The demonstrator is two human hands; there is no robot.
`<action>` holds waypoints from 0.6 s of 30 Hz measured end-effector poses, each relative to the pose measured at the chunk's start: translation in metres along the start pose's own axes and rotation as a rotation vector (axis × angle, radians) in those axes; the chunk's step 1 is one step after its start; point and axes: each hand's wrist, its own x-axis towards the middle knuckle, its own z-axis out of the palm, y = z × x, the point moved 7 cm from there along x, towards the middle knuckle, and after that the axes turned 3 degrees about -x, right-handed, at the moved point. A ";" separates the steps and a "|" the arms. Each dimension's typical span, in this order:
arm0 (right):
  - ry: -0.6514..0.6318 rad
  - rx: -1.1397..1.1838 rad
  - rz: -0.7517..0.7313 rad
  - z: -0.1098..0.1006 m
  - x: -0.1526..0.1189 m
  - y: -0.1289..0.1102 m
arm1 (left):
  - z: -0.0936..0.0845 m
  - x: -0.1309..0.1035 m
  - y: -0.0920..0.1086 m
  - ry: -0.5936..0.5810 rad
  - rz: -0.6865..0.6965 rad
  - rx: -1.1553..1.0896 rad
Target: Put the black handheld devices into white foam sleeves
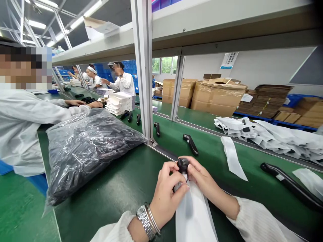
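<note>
My left hand [168, 190], with a watch and bangles at the wrist, grips the near side of a black handle-like part [183, 164]. On the other side of that part, my right hand [199, 173] has its fingers closed on it. Only the rounded black end shows; the rest is hidden by my fingers and by a white sleeve [194, 215] that hangs from it toward me. Beyond my hands an angled black part [191, 144] lies on the green surface. To the right are a flat white sleeve [232, 158] and a longer black part [290, 183].
A clear plastic bag [88, 148] of dark items covers the left of the table. A metal post [144, 67] rises ahead under a shelf [227, 23]. White sleeves [267, 134] are piled at right. A co-worker's hands [85, 103] are at far left, near white boxes [119, 102].
</note>
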 end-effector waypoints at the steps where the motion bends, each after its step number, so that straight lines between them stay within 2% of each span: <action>1: -0.055 -0.062 -0.024 0.007 -0.003 -0.003 | -0.004 0.000 0.000 0.047 -0.010 -0.022; 3: -0.182 -0.151 -0.049 0.021 -0.010 -0.009 | -0.012 0.001 -0.002 0.147 -0.042 -0.062; 5: -0.299 -0.173 0.003 0.031 -0.016 -0.009 | -0.017 0.003 -0.008 0.216 -0.082 -0.091; 7: -0.328 -0.184 0.064 0.030 -0.015 -0.007 | -0.020 0.006 -0.015 0.254 -0.114 -0.110; 9: -0.237 -0.248 0.061 0.015 -0.003 -0.010 | -0.021 0.008 -0.021 0.278 -0.129 -0.129; 14: 0.203 -0.497 -0.122 -0.062 0.065 -0.048 | -0.020 0.010 -0.029 0.261 -0.149 -0.136; 18: 0.328 -0.539 -0.202 -0.109 0.117 -0.070 | -0.012 0.009 -0.031 0.187 -0.169 -0.099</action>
